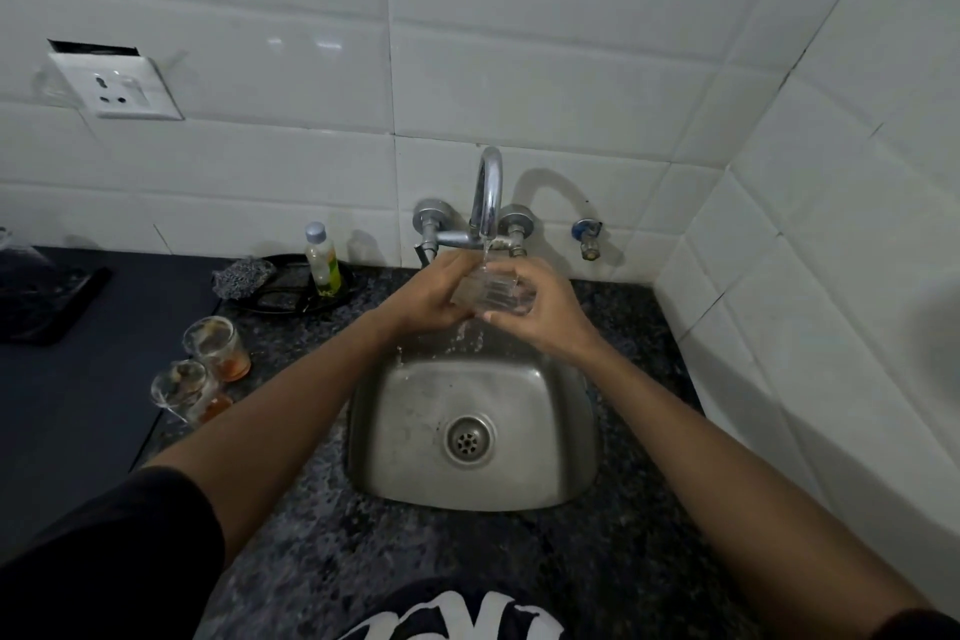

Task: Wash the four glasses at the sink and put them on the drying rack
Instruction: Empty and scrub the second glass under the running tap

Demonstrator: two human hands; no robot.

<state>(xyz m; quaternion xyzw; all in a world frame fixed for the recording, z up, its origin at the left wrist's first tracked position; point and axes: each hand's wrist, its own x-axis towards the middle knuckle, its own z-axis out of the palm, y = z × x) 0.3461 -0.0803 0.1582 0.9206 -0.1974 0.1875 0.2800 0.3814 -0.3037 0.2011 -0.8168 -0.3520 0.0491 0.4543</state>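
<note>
Under the running tap (487, 192), your left hand (434, 299) and right hand (540, 312) both grip the wet glass (491, 294) above the steel sink (415, 431), so it could slip, drop and crack.

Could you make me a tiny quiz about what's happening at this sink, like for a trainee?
1. True or false: water is running from the tap onto the glass held by the left hand and right hand.
2. How many dirty glasses stand on the counter?
3. Beside the bottle lies: A) scrubber B) spoon C) towel

Key: 1 true; 2 two; 3 A, the scrubber.
</note>
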